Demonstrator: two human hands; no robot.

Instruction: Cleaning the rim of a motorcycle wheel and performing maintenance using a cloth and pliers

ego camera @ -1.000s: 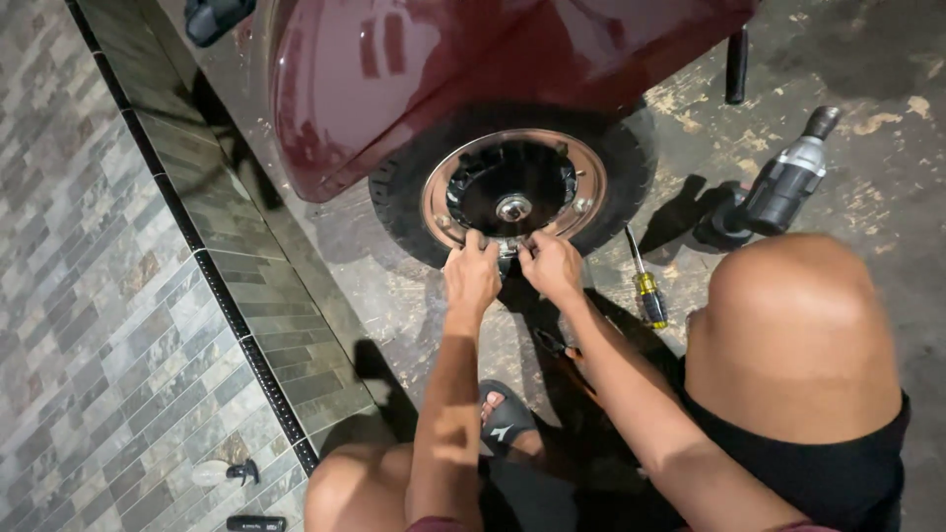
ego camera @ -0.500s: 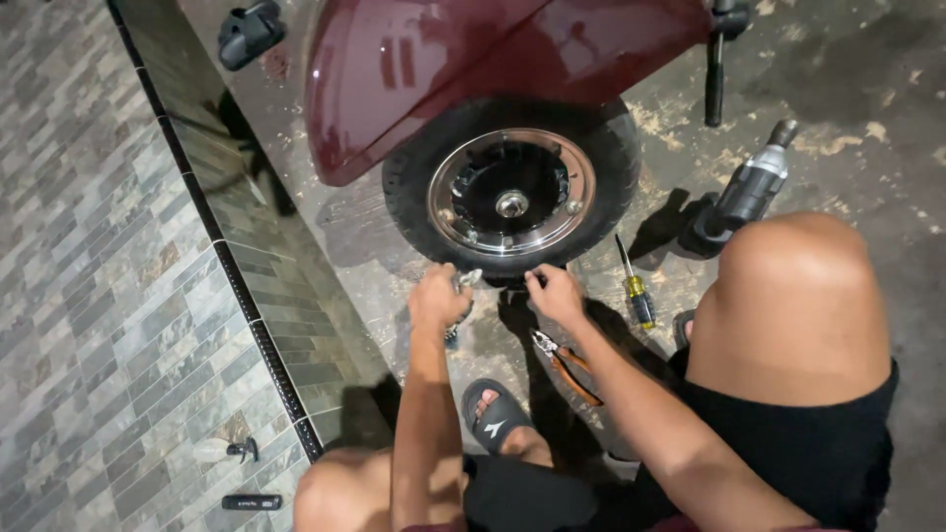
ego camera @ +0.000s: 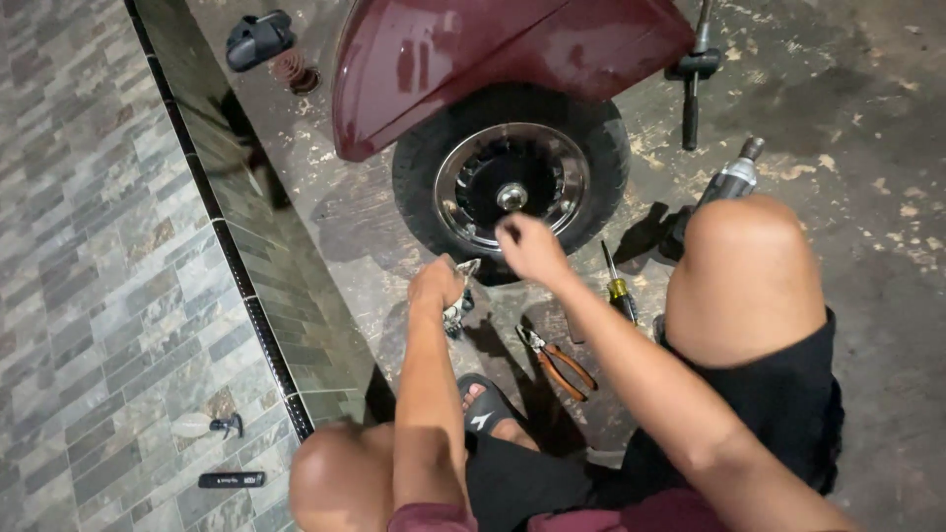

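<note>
Both hands work below the wheel (ego camera: 510,187): our left hand (ego camera: 437,286) pinches a small metal part (ego camera: 459,300), our right hand (ego camera: 530,246) hangs loosely curled, empty; hub nut (ego camera: 510,197) still on, pliers (ego camera: 558,363) untouched.

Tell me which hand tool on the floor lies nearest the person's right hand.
The yellow-handled screwdriver, just right of the right hand. The orange-handled pliers lie lower, under the forearm; the power drill is farther right.

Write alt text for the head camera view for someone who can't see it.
A crouching person's right hand reaches toward a small wheel under a maroon fender, while the left hand grips a small metal part; pliers and a screwdriver lie nearby.
</note>
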